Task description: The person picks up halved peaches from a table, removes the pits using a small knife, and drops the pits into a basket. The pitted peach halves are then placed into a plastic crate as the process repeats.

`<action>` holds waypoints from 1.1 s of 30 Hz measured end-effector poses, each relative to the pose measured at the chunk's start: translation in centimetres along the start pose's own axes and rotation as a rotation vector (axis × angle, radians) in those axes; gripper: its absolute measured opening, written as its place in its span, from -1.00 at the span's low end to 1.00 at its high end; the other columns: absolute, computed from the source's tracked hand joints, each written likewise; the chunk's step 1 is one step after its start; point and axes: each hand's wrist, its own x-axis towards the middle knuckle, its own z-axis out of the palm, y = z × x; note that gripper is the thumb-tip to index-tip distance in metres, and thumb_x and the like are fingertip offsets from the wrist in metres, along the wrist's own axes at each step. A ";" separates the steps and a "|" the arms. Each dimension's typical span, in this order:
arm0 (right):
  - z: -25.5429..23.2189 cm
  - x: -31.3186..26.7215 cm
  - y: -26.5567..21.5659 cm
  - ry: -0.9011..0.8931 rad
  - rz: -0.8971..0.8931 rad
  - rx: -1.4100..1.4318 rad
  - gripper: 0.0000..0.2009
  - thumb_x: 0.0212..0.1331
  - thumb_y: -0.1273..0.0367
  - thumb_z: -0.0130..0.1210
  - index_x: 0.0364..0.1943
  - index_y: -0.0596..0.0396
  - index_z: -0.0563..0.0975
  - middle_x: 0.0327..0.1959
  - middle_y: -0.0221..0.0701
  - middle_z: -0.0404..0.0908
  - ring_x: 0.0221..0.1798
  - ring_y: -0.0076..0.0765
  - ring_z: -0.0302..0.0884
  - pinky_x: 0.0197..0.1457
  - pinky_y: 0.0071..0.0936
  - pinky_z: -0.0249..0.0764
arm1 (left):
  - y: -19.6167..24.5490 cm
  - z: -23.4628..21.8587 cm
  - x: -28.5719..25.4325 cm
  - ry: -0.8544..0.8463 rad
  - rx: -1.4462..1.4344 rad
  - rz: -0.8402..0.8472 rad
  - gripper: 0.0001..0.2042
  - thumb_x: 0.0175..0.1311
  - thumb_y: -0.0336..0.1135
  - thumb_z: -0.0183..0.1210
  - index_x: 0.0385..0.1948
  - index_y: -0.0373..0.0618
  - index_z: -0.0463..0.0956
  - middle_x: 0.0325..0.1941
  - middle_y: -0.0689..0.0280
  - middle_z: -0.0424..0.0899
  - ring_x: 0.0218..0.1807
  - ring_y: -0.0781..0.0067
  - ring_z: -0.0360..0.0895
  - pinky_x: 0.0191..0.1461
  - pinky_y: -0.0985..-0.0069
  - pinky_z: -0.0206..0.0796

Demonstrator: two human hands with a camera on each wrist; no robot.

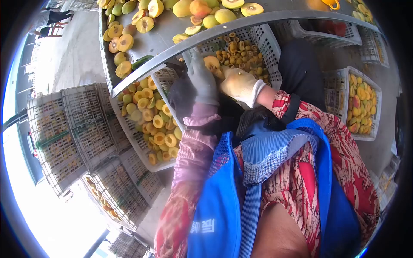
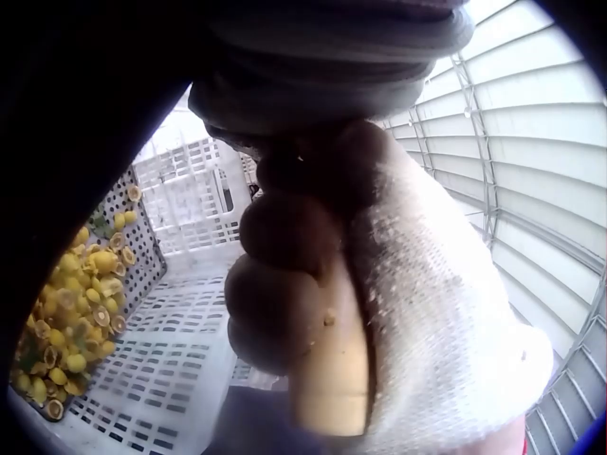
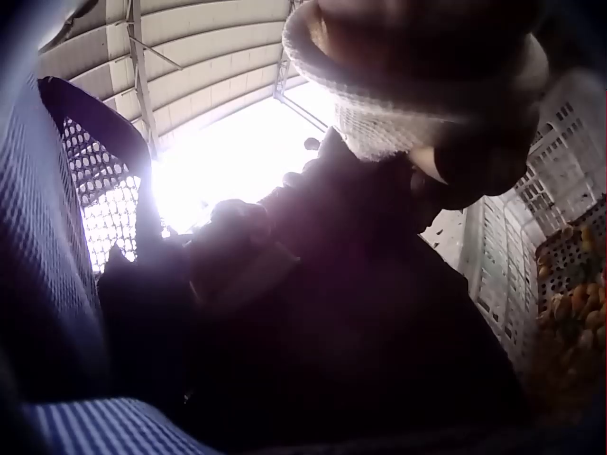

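In the head view, the left hand (image 1: pixel 202 81), in a greyish glove, holds an orange-yellow fruit (image 1: pixel 212 63) beside the metal table edge. Close against it is the right hand (image 1: pixel 241 84), in a pale stained glove. Seen from the left wrist, the right hand (image 2: pixel 417 303) has its fingers curled round a light wooden-coloured handle (image 2: pixel 332 384); the handle's far end is hidden. Below both hands, a crate (image 1: pixel 272 53) contains small brown-yellow pieces. The right wrist view is mostly dark, with the right hand (image 3: pixel 427 104) at the top.
A metal table (image 1: pixel 165 32) with whole and halved fruit lies ahead. Crates of fruit stand at the left (image 1: pixel 150 165) and right (image 1: pixel 365 136). Stacked crates (image 1: pixel 92 124) are farther left. An orange-handled item (image 1: pixel 331 4) is at the table's far side.
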 end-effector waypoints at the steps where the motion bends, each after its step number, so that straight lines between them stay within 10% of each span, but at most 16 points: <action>1: 0.0 0.2 0.3 -0.023 -0.009 0.010 -0.60 0.12 0.17 -0.06 -0.07 0.19 0.46 -0.11 0.04 0.56 0.03 0.10 0.50 0.10 -0.16 0.38 | 0.4 -0.4 0.0 -0.064 0.008 -0.070 -0.61 0.35 -0.08 -0.02 -0.15 -0.31 0.51 -0.19 0.21 0.58 -0.23 0.45 0.53 -0.17 0.55 0.40; 8: -2.3 0.3 0.4 -0.316 0.047 0.382 -0.65 0.18 0.16 -0.06 -0.17 0.17 0.53 -0.15 0.01 0.56 -0.10 0.09 0.54 0.01 -0.18 0.42 | -1.3 -0.5 0.6 -0.096 -0.090 0.022 -0.61 0.36 -0.06 -0.03 -0.14 -0.27 0.50 -0.22 0.24 0.58 -0.24 0.45 0.52 -0.15 0.53 0.39; 11: -1.4 1.3 3.2 -0.068 -0.622 -0.169 -0.70 0.21 0.19 -0.07 -0.25 0.14 0.54 -0.19 0.03 0.54 -0.17 0.03 0.55 -0.08 -0.23 0.47 | -1.1 -0.4 0.2 -0.105 -0.108 -0.024 -0.59 0.37 -0.03 -0.03 -0.09 -0.26 0.48 -0.20 0.25 0.57 -0.21 0.44 0.52 -0.13 0.52 0.39; 14: -1.4 1.8 3.5 -0.064 -0.724 -0.528 -0.75 0.21 0.23 -0.06 -0.31 0.11 0.55 -0.23 0.01 0.51 -0.16 0.01 0.56 -0.11 -0.24 0.49 | -0.5 -0.5 0.0 -0.179 -0.078 -0.039 -0.56 0.36 0.00 -0.03 -0.02 -0.24 0.44 -0.16 0.24 0.56 -0.18 0.43 0.52 -0.11 0.51 0.40; 22: 1.0 1.7 4.3 0.013 -0.565 -0.215 -0.84 0.11 0.33 -0.01 -0.44 0.10 0.54 -0.33 -0.04 0.51 -0.20 0.08 0.54 -0.11 -0.20 0.48 | 0.2 0.2 -0.9 -0.040 -0.204 -0.240 -0.49 0.35 0.09 -0.04 0.02 -0.24 0.41 -0.17 0.27 0.55 -0.21 0.42 0.52 -0.16 0.50 0.42; 24: 1.9 1.9 4.7 0.148 -0.852 -0.388 -0.79 0.13 0.27 0.01 -0.43 0.13 0.51 -0.50 -0.16 0.49 -0.37 -0.04 0.55 -0.30 -0.22 0.48 | 0.3 0.0 -1.3 -0.008 -0.114 -0.240 -0.49 0.36 0.10 -0.07 -0.02 -0.24 0.45 -0.20 0.25 0.58 -0.27 0.46 0.53 -0.22 0.52 0.42; 27: 0.4 0.5 2.5 -0.407 0.110 0.729 -0.81 0.13 0.27 -0.01 -0.48 0.08 0.45 -0.67 -0.38 0.35 -0.64 -0.31 0.40 -0.61 -0.34 0.31 | -0.7 -0.3 -0.2 -0.025 0.225 -0.079 -0.53 0.45 -0.16 -0.31 -0.34 -0.30 0.56 -0.42 0.18 0.67 -0.44 0.31 0.60 -0.30 0.45 0.44; 33: -0.3 0.6 3.3 -0.631 0.153 1.009 -0.79 0.17 0.24 -0.03 -0.56 -0.07 0.33 -0.73 -0.61 0.16 -0.77 -0.62 0.04 -0.76 -0.54 -0.08 | 1.2 0.1 -1.1 -0.040 0.322 0.064 -0.51 0.40 0.02 -0.13 -0.23 -0.34 0.55 -0.33 0.19 0.64 -0.40 0.48 0.54 -0.26 0.58 0.40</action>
